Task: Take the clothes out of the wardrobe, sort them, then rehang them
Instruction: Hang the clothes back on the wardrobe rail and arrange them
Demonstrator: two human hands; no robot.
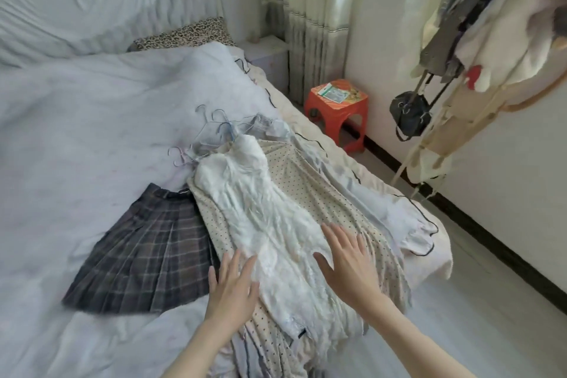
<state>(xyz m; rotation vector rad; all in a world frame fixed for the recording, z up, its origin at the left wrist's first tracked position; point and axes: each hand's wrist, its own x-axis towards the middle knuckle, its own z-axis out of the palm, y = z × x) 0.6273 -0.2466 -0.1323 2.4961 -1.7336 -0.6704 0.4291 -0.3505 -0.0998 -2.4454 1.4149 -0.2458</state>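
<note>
left hand [232,287] flat at lower centre, fingers straight and spread, palm down over the left edge of the white dress [260,218], gripping nothing. right hand [348,261] the same just to the right: fingers straight and slightly fanned, palm down on the dress's lower skirt, holding nothing.

white dress laid lengthwise at centre frame, top toward the upper middle, lying on a cream polka-dot dress [331,190] that shows on both sides of it. wire hangers [214,126] bunched at the necklines, hooks pointing toward the upper left. dark plaid pleated skirt [144,255] spread flat at lower left, touching the polka-dot fabric's left edge. pale blue garment [362,190] under the stack at right, draped over the bed's edge.

stack close to the right edge of the bed [76,138], hems hanging off the near corner. open bedcover across the left half of the frame. bare pale floor [478,316] at lower right.

red plastic stool [337,110] by the wall at upper centre-right, curtain [316,9] above it. laden clothes rack [491,24] at upper right with a black bag [409,115] hanging. leopard-print pillow [187,34] at the bed's head.
</note>
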